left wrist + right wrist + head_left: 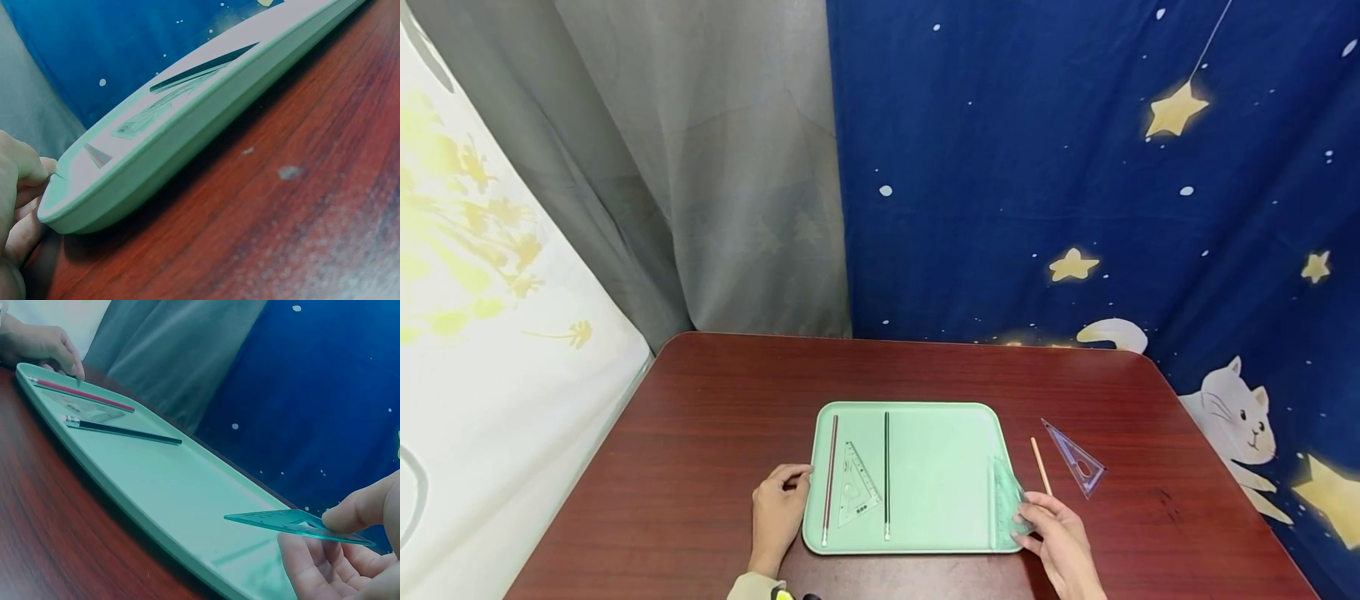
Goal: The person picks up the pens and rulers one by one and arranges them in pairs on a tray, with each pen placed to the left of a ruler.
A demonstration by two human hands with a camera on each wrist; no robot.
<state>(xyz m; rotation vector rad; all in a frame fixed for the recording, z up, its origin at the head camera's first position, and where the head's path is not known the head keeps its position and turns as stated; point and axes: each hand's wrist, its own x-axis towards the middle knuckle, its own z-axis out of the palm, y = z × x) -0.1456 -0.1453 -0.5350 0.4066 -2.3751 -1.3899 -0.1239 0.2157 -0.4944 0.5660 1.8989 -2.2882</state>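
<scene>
My left hand holds the left rim of a light green tray, fingers and thumb pinching its edge in the left wrist view. Over the tray's right end, my right hand pinches a teal transparent set square between thumb and fingers. In the right wrist view it is tilted and raised above the tray floor. On the tray's left half lie a red pencil, a clear set square and a black pencil. The clear one sits between the two pencils.
Right of the tray, on the dark red wooden table, lie a light orange pencil and a purple transparent set square. The right hand partly hides the orange pencil's near end. Grey and blue star-patterned curtains hang behind the table.
</scene>
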